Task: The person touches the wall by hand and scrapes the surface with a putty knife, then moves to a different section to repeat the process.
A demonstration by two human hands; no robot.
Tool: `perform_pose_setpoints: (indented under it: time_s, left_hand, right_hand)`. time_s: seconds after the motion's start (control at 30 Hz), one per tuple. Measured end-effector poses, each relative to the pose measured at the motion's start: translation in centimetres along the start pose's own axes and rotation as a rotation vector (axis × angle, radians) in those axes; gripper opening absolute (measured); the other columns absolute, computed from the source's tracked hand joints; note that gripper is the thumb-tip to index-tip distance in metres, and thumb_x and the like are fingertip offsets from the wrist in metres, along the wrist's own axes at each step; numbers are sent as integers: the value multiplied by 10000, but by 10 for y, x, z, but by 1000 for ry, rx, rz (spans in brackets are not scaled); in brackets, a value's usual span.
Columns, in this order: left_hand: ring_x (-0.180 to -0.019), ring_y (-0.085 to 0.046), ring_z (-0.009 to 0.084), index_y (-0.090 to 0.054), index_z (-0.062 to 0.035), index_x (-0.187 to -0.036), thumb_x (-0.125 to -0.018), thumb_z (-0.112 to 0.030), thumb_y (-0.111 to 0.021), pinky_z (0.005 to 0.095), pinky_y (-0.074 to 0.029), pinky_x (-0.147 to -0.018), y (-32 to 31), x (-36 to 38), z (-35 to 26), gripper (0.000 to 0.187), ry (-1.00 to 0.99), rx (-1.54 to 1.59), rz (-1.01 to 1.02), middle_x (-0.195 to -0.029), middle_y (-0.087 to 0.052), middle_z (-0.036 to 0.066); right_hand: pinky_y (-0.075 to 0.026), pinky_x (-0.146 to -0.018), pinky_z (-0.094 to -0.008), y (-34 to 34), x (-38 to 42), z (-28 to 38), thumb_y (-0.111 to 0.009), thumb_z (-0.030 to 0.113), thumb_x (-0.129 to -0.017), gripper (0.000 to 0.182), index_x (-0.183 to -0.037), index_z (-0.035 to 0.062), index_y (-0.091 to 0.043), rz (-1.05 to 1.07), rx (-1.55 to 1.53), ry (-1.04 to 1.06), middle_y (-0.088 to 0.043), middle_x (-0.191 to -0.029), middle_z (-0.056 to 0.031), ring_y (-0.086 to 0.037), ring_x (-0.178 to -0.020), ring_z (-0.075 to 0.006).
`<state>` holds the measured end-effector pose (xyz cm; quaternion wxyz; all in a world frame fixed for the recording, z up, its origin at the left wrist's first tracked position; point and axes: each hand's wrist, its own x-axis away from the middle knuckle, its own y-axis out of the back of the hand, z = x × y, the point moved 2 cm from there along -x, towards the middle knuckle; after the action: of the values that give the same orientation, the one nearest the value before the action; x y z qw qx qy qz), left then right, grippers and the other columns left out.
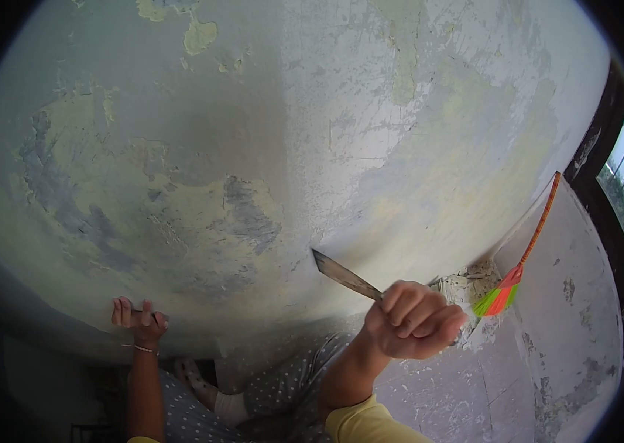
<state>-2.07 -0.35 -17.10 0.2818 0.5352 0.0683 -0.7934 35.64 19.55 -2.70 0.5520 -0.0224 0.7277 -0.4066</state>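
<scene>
My right hand [414, 321] is closed in a fist around the handle of a putty knife [347, 275]. The knife's long metal blade points up and left, its tip right at the wall [312, 177]. Most of the handle is hidden in my fingers. That wall is patchy, with peeled paint and bare grey and yellowish areas. Lower left, my left hand [138, 319] is raised at the base of the wall, fingers apart and fingertips up against the surface. A thin bracelet [145, 349] circles its wrist.
A broom [508, 288] with green and orange bristles leans at the right corner, beside a pile of scraped flakes [467, 288]. The floor [430, 391] is pale and stained. A dark-framed opening [622, 162] with a railing lies far right. My bent legs in dotted trousers [282, 391] are below.
</scene>
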Motion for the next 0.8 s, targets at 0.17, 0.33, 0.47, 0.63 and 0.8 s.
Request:
perform_pose_setpoints:
  time_s: [0.17,0.33,0.47,0.63,0.8]
  left_hand:
    - [-1270,-302,381,-420,-187,-1270,-978,-351,-302,501,-268,-994,1,1,1,355,-7,12,-8,-1401,-295,218]
    - [-1289,-270,406,-394,-134,-1329,-974,-320,-317,532,-263,-1024,1,4,3,408,-39,7,13,-1417,-271,231]
    - [-1289,-276,411,-395,-136,-1327,-970,-324,-327,535,-261,-1021,0,7,6,409,-22,18,43,-1419,-271,232]
    - [-1289,-280,407,-399,-133,-1316,-973,-327,-324,530,-266,-1012,2,-3,0,401,-26,17,-6,-1421,-265,229]
    - [-1289,-280,402,-400,-132,-1313,-977,-323,-321,525,-267,-1007,4,-1,-1,394,-29,26,6,-1422,-261,230]
  right_hand:
    - [-248,-293,-231,-7,-2,4,-346,239,-1010,452,-583,91,-324,-6,-56,-49,-345,-429,-13,-292,-313,-105]
    - [-231,-338,-233,-1,-1,-11,-296,250,-1022,442,-601,119,-317,1,-7,-47,-314,-438,-1,-254,-337,-93]
    - [-248,-297,-235,-22,16,-26,-351,267,-1010,493,-551,87,-330,-33,-13,-227,-367,-430,-19,-258,-319,-91]
    - [-240,-301,-232,-5,0,-1,-335,257,-1014,456,-582,110,-322,-33,-16,-43,-347,-435,-9,-258,-315,-91]
    - [-251,-291,-225,-7,-8,7,-335,239,-1010,441,-591,102,-337,27,43,-49,-341,-427,-7,-281,-310,-91]
